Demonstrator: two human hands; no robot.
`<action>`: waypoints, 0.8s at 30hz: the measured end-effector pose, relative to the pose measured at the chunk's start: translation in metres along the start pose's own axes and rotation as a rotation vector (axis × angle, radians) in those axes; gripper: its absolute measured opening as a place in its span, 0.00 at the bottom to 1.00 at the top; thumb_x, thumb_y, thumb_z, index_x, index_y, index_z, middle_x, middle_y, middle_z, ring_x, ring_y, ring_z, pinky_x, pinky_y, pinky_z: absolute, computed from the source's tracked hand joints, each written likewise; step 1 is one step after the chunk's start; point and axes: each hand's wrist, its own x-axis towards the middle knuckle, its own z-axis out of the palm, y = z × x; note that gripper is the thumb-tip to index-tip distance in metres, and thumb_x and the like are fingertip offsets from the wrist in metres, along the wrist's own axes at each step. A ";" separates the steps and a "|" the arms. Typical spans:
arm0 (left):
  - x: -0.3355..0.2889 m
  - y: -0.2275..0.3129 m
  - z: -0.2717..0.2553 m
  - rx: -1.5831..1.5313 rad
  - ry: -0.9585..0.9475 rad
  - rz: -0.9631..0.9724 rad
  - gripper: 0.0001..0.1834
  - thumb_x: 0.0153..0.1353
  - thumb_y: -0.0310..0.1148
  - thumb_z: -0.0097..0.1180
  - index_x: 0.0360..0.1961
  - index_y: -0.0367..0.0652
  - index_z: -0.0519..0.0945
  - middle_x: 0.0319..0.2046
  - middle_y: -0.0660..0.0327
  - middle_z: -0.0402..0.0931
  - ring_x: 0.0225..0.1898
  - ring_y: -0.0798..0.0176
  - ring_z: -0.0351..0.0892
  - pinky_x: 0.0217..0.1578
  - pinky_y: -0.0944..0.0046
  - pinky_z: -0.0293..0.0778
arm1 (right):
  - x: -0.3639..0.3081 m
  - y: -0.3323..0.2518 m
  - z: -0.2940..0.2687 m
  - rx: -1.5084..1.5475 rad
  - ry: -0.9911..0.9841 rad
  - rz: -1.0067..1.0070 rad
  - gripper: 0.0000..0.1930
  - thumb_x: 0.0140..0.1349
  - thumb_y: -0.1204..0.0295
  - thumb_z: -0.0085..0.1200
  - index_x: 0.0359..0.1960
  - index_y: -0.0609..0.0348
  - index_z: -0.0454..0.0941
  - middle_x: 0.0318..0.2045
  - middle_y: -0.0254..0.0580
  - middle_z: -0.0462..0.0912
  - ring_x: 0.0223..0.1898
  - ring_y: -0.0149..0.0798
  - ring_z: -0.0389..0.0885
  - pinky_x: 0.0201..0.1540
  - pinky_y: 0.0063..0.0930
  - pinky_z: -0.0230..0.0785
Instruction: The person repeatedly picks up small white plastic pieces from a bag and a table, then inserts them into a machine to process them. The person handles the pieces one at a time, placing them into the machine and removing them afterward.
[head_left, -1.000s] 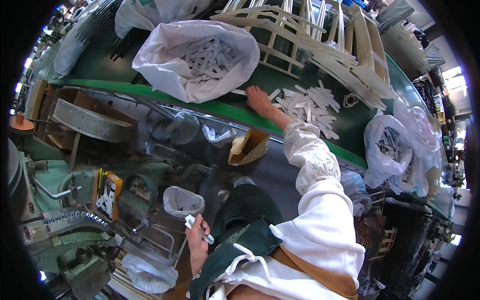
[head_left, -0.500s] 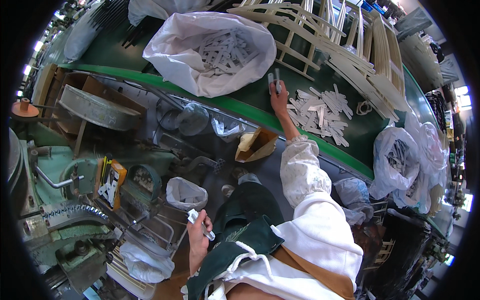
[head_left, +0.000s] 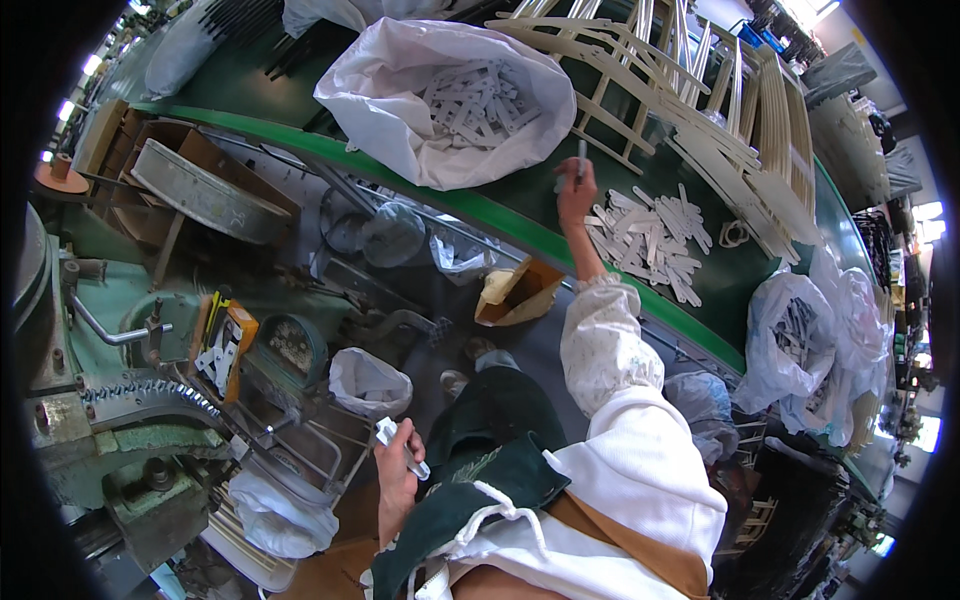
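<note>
White plastic strip [head_left: 581,160] pinched upright in right hand [head_left: 575,195], fingers pressed together around it, arm stretched out over the green surface [head_left: 520,205]. Hand sits between the open white bag [head_left: 400,120] of like strips and a loose pile of strips [head_left: 650,240] lying on the surface just right of the wrist. Left hand [head_left: 395,470] low near the lap, fingers curled around a small white piece [head_left: 398,445]. Cream plastic frames [head_left: 680,90] stacked behind the pile. Green machine [head_left: 110,400] at left.
</note>
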 end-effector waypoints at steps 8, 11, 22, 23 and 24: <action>0.002 0.002 0.009 0.015 -0.029 0.001 0.08 0.58 0.30 0.59 0.26 0.44 0.73 0.16 0.64 0.68 0.16 0.71 0.66 0.15 0.72 0.60 | -0.001 0.008 0.022 -0.084 0.057 0.041 0.12 0.67 0.63 0.48 0.35 0.60 0.73 0.18 0.37 0.71 0.20 0.30 0.67 0.24 0.27 0.60; 0.003 -0.001 0.008 0.021 -0.043 0.011 0.08 0.58 0.30 0.60 0.26 0.43 0.73 0.16 0.65 0.68 0.15 0.71 0.65 0.15 0.72 0.59 | -0.003 0.008 0.007 -0.145 0.144 0.019 0.11 0.67 0.63 0.48 0.35 0.59 0.73 0.17 0.36 0.70 0.20 0.30 0.65 0.24 0.27 0.60; -0.010 0.045 0.063 -0.008 0.085 0.574 0.07 0.59 0.29 0.59 0.33 0.35 0.81 0.12 0.69 0.67 0.10 0.77 0.61 0.12 0.74 0.51 | -0.104 -0.232 0.000 0.537 -1.519 1.079 0.16 0.67 0.57 0.47 0.31 0.57 0.71 0.20 0.29 0.67 0.18 0.22 0.62 0.19 0.17 0.53; -0.010 0.050 0.064 -0.011 0.068 0.598 0.09 0.60 0.30 0.59 0.35 0.35 0.82 0.14 0.69 0.68 0.12 0.77 0.61 0.13 0.75 0.52 | -0.119 -0.254 0.001 0.479 -1.604 1.016 0.17 0.68 0.56 0.45 0.32 0.58 0.71 0.20 0.29 0.66 0.18 0.22 0.60 0.19 0.17 0.53; -0.013 0.056 0.068 -0.036 0.082 0.599 0.09 0.60 0.32 0.59 0.37 0.35 0.82 0.15 0.69 0.69 0.12 0.78 0.61 0.13 0.75 0.52 | -0.134 -0.264 0.003 0.520 -1.668 1.103 0.17 0.68 0.56 0.45 0.32 0.58 0.72 0.20 0.28 0.65 0.18 0.22 0.59 0.19 0.17 0.53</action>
